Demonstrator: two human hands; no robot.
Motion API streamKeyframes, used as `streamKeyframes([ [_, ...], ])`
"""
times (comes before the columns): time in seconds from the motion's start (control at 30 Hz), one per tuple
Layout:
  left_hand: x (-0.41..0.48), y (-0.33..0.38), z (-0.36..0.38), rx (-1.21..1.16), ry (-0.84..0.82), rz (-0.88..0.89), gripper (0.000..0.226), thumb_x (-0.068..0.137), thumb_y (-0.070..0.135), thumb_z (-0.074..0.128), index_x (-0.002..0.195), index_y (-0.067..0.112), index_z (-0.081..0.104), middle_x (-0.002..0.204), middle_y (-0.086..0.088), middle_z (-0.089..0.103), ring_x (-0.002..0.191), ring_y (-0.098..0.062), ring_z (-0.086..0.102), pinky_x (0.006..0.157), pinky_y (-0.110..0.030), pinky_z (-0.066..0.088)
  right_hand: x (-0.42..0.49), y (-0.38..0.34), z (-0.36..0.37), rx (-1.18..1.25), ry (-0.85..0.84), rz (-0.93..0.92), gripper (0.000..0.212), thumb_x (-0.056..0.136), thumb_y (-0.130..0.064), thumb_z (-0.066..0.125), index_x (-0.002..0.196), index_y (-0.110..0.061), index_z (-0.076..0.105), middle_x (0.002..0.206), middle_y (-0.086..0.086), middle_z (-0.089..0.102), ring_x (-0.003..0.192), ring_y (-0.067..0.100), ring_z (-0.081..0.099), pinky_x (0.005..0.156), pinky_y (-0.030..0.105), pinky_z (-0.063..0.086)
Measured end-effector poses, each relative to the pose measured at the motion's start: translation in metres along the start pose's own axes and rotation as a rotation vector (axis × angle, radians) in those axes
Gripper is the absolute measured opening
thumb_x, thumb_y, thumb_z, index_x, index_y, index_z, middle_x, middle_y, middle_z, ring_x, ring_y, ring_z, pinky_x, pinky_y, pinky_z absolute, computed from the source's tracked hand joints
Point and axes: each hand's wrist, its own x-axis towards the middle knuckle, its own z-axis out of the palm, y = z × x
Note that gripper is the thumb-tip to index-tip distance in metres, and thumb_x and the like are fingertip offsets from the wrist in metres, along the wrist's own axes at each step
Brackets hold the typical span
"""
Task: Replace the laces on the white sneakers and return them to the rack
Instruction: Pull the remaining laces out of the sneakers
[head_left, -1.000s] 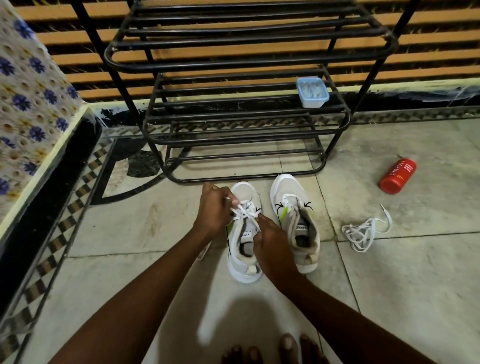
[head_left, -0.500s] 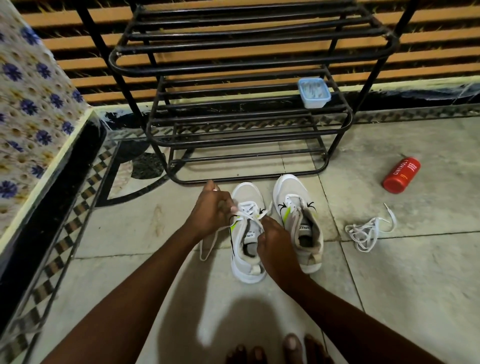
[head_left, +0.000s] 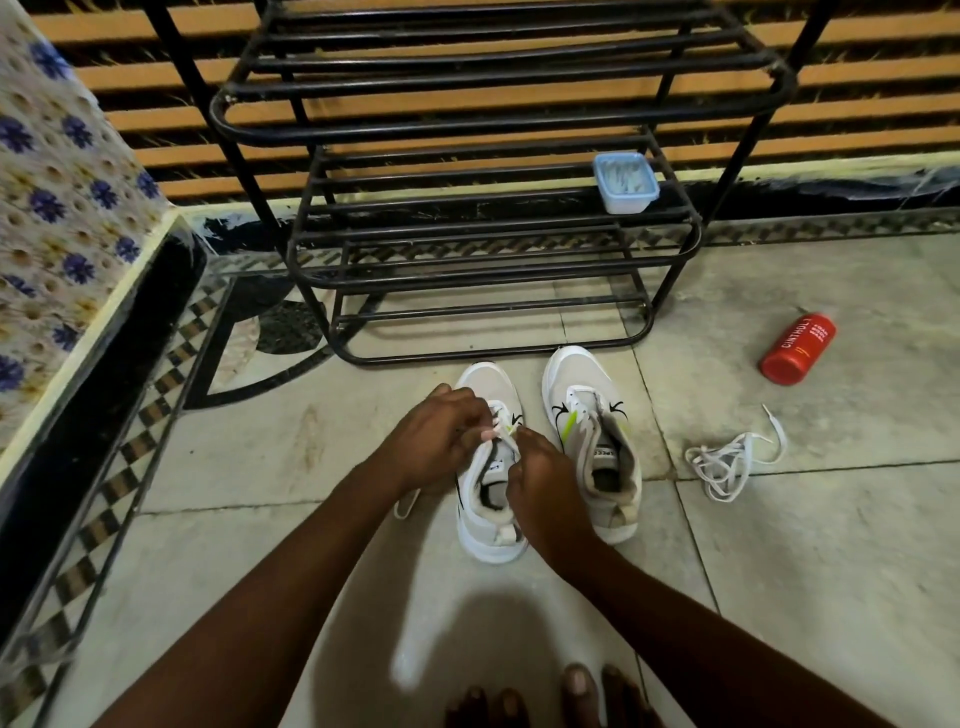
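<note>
The sneakers (head_left: 582, 379) sit on the floor before the rack (head_left: 415, 130). Left hand (head_left: 434, 439) and right hand (head_left: 545, 483) both pinch the lace (head_left: 498, 430) over the left one, likely to thread it.

Both shoes sit just short of the rack (head_left: 467, 124), with a thin strip of tile between them. The left hand (head_left: 436, 441) and right hand (head_left: 545, 488) crowd over the left shoe (head_left: 491, 382), pinching its lace (head_left: 501, 428). The right shoe (head_left: 576, 374) is open from above. A box (head_left: 626, 182) fills one shelf's right end. On the right, a loose lace (head_left: 727, 460) and a can (head_left: 797, 348) lie on the tile, well apart from the shoes. A ledge (head_left: 93, 374) walls off the left.
</note>
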Motion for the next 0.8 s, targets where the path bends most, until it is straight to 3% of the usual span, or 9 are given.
streamKeyframes([
  [0.13, 0.003, -0.002, 0.002, -0.030, 0.019, -0.028, 0.004, 0.091, 0.018, 0.072, 0.088, 0.021, 0.073, 0.087, 0.008, 0.067, 0.081, -0.011, 0.045, 0.073, -0.026, 0.034, -0.002, -0.001, -0.001, -0.035, -0.012, -0.034, 0.046, 0.070, 0.003, 0.053, 0.113, 0.009, 0.067, 0.107, 0.024, 0.071, 0.101, 0.039, 0.069, 0.095, 0.035, 0.051],
  [0.23, 0.003, -0.002, 0.006, 0.053, 0.031, -0.114, 0.021, 0.086, 0.020, 0.058, 0.092, 0.026, 0.078, 0.085, 0.003, 0.057, 0.084, -0.020, 0.047, 0.069, -0.034, 0.040, -0.002, -0.003, -0.001, -0.045, 0.004, -0.028, 0.044, 0.074, 0.000, 0.052, 0.115, 0.006, 0.067, 0.108, 0.022, 0.072, 0.102, 0.038, 0.068, 0.095, 0.036, 0.051],
  [0.33, -0.003, 0.001, 0.011, -0.162, 0.073, -0.242, 0.031, 0.078, 0.017, 0.051, 0.088, 0.028, 0.078, 0.083, -0.001, 0.049, 0.083, -0.023, 0.051, 0.072, -0.032, 0.041, -0.001, -0.006, -0.002, -0.063, -0.005, -0.011, 0.046, 0.077, -0.005, 0.046, 0.117, 0.005, 0.066, 0.109, 0.021, 0.071, 0.103, 0.038, 0.067, 0.095, 0.037, 0.053],
  [0.5, -0.018, 0.025, 0.021, -0.413, 0.324, -0.468, 0.025, 0.076, 0.015, 0.051, 0.081, 0.021, 0.074, 0.086, -0.005, 0.053, 0.078, -0.004, 0.054, 0.074, -0.016, 0.041, -0.001, -0.016, -0.001, -0.079, -0.003, -0.032, 0.047, 0.078, -0.005, 0.047, 0.119, 0.005, 0.066, 0.112, 0.023, 0.070, 0.103, 0.039, 0.069, 0.091, 0.037, 0.054],
  [0.57, -0.022, 0.022, 0.027, -0.423, 0.377, -0.510, 0.031, 0.079, 0.002, 0.050, 0.080, 0.022, 0.074, 0.088, -0.004, 0.060, 0.084, -0.005, 0.056, 0.078, -0.019, 0.043, -0.003, -0.019, 0.002, -0.065, 0.001, -0.015, 0.045, 0.077, 0.003, 0.054, 0.121, 0.007, 0.064, 0.113, 0.024, 0.069, 0.104, 0.040, 0.068, 0.092, 0.036, 0.051],
  [0.67, -0.026, 0.010, 0.024, -0.588, 0.483, -0.636, 0.042, 0.076, -0.013, 0.046, 0.070, 0.019, 0.072, 0.079, 0.012, 0.069, 0.085, -0.013, 0.062, 0.080, -0.034, 0.053, -0.006, -0.013, 0.002, -0.053, -0.012, 0.015, 0.046, 0.077, 0.006, 0.055, 0.122, 0.007, 0.062, 0.116, 0.025, 0.066, 0.109, 0.041, 0.064, 0.097, 0.036, 0.048],
  [0.73, -0.029, 0.005, 0.017, -0.655, 0.492, -0.704, 0.027, 0.077, 0.004, 0.051, 0.073, 0.018, 0.073, 0.075, 0.013, 0.070, 0.081, -0.017, 0.065, 0.073, -0.035, 0.053, -0.006, -0.011, 0.001, -0.062, -0.008, 0.012, 0.041, 0.078, 0.004, 0.054, 0.118, 0.007, 0.062, 0.114, 0.024, 0.066, 0.108, 0.041, 0.063, 0.096, 0.036, 0.047],
  [0.8, -0.034, 0.000, 0.014, -0.651, 0.435, -0.755, 0.020, 0.075, 0.027, 0.059, 0.086, 0.018, 0.073, 0.080, 0.012, 0.071, 0.079, -0.010, 0.065, 0.078, -0.039, 0.054, -0.005, -0.012, 0.000, -0.065, 0.017, -0.006, 0.037, 0.077, 0.001, 0.052, 0.112, 0.007, 0.064, 0.107, 0.023, 0.067, 0.101, 0.040, 0.065, 0.092, 0.033, 0.045],
])
